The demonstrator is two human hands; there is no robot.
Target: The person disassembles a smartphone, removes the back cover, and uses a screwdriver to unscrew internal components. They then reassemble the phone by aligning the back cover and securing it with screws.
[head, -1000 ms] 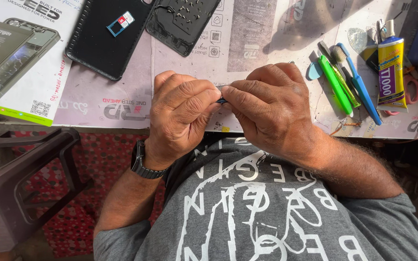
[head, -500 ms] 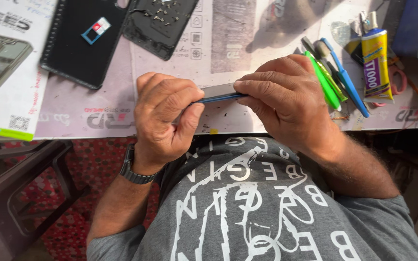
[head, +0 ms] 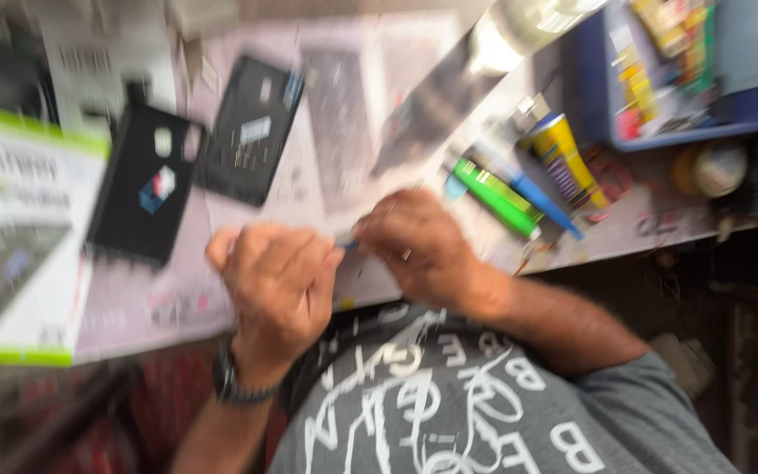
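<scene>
Item btwn hands (head: 346,245) blurred, unidentifiable

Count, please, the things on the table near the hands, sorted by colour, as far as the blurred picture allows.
Black flat phone parts: 2, left one and right one
Green tool: 1
Blue tool: 1
Yellow glue tube: 1
Total: 5
The small bluish piece between the left hand and right hand is too blurred to count.

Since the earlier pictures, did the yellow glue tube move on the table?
Cannot tell. The yellow glue tube lies beside the green pen and blue pen as before; the camera itself turned, and the picture is blurred.
</scene>
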